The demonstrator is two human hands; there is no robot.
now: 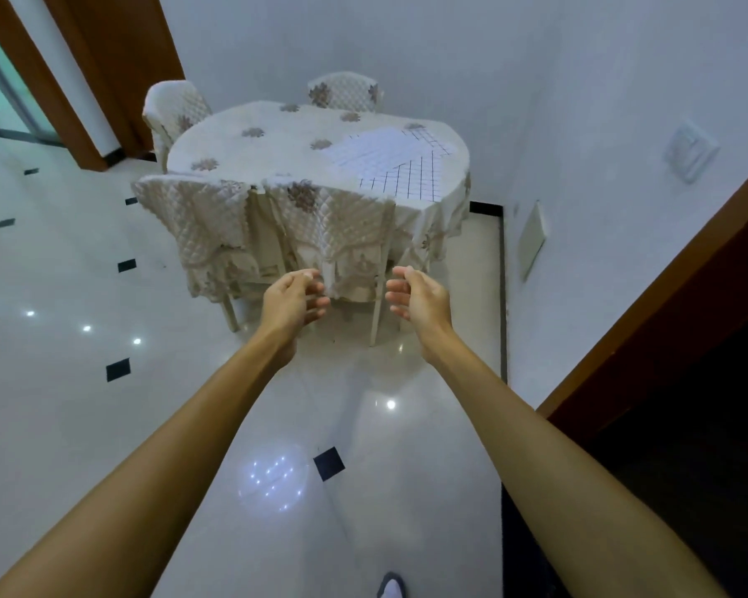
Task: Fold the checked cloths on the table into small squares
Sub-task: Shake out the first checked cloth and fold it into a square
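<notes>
White checked cloth [389,161] is lying on table [191,159]; left hand [292,302], right hand [419,302] hovering short of it, loosely curled, empty; tugging may be dragging tablecloth [443,217] along.

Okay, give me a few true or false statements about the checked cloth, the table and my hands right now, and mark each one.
1. The checked cloth lies on the right part of the table. True.
2. The left hand grips a corner of the checked cloth. False: it holds nothing and is in the air, short of the table.
3. The right hand holds nothing, its fingers loosely curled. True.
4. The checked cloth is already folded into a small square. False: it lies spread out over much of that side of the table.
5. The near chair is bare wood. False: a quilted, flowered cover hangs over it.
</notes>
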